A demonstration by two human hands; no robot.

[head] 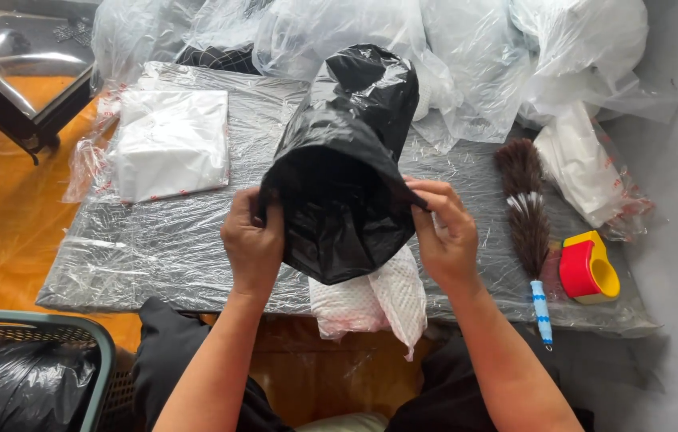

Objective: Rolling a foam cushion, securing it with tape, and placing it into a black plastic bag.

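Plastic-covered board (155,256) lies before you; your left hand (253,240) and right hand (444,236) pinch the black bag's (343,160) open end, its long axis pointing away, white mesh (375,300) protruding toward you.

A black plastic bag (344,160) is held upright over the plastic-wrapped table (155,256), gripped at its lower rim by the left hand (252,240) and the right hand (444,232). A white mesh-wrapped bundle (375,300) is seen protruding from the bag's open bottom. A feather duster (527,216) and a red-and-yellow tape dispenser (588,268) are laid to the right. A flat white packet (171,142) is placed to the left, and clear bags (467,40) are piled behind.
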